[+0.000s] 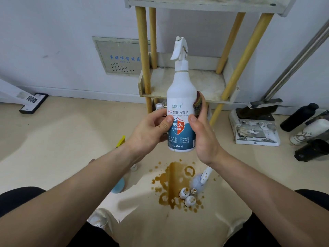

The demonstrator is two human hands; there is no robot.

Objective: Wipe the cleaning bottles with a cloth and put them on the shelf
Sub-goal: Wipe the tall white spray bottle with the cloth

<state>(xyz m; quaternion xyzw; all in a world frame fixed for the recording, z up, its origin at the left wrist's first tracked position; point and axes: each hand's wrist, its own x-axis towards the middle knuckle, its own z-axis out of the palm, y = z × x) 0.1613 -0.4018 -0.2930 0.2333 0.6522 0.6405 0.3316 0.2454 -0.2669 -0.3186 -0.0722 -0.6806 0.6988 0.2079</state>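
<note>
A white spray bottle (180, 97) with a blue and red label stands upright in the air in front of me. My left hand (151, 130) grips its lower left side, thumb on the label. My right hand (204, 138) holds a dark striped cloth (199, 102) against the bottle's right side, thumb on the label. Behind the bottle is the shelf (210, 86), a dirty white board on yellow posts. On the floor below lie three small white bottles (187, 196) and a pale blue spray bottle (200, 180), in and beside a brown spill (170, 182).
A blue bottle (119, 186) and a yellow item (121, 141) lie partly hidden under my left forearm. A dustpan with a brush (256, 127) and dark and white bottles (306, 129) stand at the right. A mop head (33, 103) rests at the left wall.
</note>
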